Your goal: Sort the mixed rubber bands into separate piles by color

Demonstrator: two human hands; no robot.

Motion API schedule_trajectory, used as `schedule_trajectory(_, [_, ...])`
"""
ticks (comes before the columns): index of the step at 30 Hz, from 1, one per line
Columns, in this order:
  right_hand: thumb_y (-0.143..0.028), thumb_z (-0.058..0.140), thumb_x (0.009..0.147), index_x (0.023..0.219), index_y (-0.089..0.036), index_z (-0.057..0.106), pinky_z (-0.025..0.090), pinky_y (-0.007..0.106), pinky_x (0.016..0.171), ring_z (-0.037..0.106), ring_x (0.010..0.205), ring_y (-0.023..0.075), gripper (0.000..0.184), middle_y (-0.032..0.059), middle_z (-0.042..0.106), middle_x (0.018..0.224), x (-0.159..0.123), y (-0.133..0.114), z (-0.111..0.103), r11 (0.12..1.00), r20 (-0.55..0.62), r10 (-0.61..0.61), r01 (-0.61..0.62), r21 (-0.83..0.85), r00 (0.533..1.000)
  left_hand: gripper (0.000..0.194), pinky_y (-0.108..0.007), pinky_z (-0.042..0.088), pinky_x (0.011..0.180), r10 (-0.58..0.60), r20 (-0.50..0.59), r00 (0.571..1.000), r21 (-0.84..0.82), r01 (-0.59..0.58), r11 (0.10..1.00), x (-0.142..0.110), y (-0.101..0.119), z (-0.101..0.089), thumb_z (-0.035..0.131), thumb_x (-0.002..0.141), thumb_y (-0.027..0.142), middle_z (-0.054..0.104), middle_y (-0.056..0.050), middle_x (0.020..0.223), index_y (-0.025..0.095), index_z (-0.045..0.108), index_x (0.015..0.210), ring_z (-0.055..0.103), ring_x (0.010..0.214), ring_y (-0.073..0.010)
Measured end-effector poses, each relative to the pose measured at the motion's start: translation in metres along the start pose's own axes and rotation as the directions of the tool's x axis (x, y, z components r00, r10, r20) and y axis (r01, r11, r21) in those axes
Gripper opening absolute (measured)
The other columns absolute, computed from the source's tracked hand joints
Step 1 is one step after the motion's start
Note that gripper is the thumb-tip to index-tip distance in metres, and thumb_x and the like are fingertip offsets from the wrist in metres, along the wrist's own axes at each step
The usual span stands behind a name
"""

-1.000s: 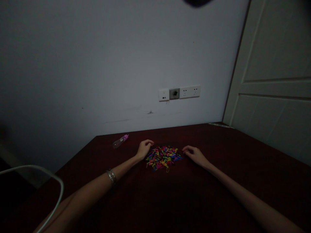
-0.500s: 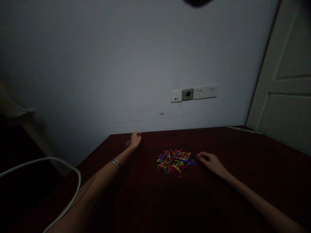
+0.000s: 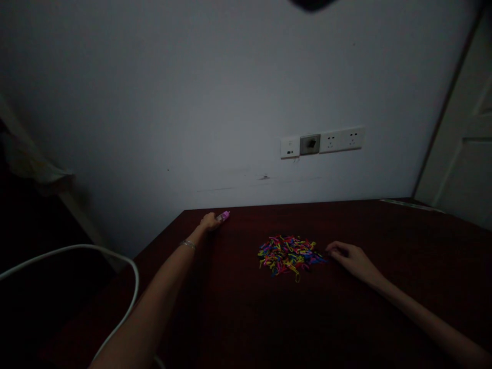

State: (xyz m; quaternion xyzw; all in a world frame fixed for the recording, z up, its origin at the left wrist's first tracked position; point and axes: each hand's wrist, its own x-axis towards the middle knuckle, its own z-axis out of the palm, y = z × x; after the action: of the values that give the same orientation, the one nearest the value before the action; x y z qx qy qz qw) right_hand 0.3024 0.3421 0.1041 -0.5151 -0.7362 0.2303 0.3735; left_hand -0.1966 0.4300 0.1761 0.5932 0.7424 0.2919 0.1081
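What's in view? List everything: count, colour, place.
Table: one, dark red, below
Wall: one, grey, behind table
Loops: many, multicoloured, piled on table
Bottle: one, clear and pink, table's back left
Wall plates: one row, white and grey, on wall
Cable: one, white, lower left
Strip: one, pale, table's back right
Door: one, pale, far right
Cloth-like item: one, pale, far left
Unclear shape: one, black, top edge
Bracelet: at least one, silver, left wrist
Left hand: one, bare, at bottle
Right hand: one, bare, beside loops
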Motion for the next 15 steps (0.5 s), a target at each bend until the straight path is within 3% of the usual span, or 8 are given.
schedule_trajectory(9, [-0.035, 0.046, 0.07, 0.077, -0.02, 0.063, 0.046, 0.031, 0.065, 0.061, 0.074, 0.0228, 0.023, 0.0045, 0.067, 0.076, 0.0, 0.002, 0.001, 1.0, -0.004, -0.008, 0.008, -0.011, 1.0, 0.02, -0.037, 0.046, 0.072, -0.131, 0.017, 0.991, 0.035, 0.13, 0.991, -0.007, 0.01, 0.002, 0.072, 0.05, 0.025, 0.065, -0.014, 0.074, 0.014, 0.059, 0.062, 0.06, 0.087, -0.0334])
schedule_trajectory(15, [-0.033, 0.044, 0.072, 0.078, -0.019, 0.062, 0.044, 0.03, 0.064, 0.059, 0.07, 0.021, 0.023, 0.0037, 0.064, 0.071, 0.0, 0.001, 0.0, 0.999, 0.012, -0.014, 0.014, -0.034, 1.0, 0.023, -0.033, 0.047, 0.07, -0.131, -0.003, 0.991, -0.128, 0.13, 0.983, 0.0, 0.043, 0.018, 0.067, 0.058, 0.019, 0.065, -0.015, 0.086, 0.011, 0.062, 0.079, 0.061, 0.084, -0.0286])
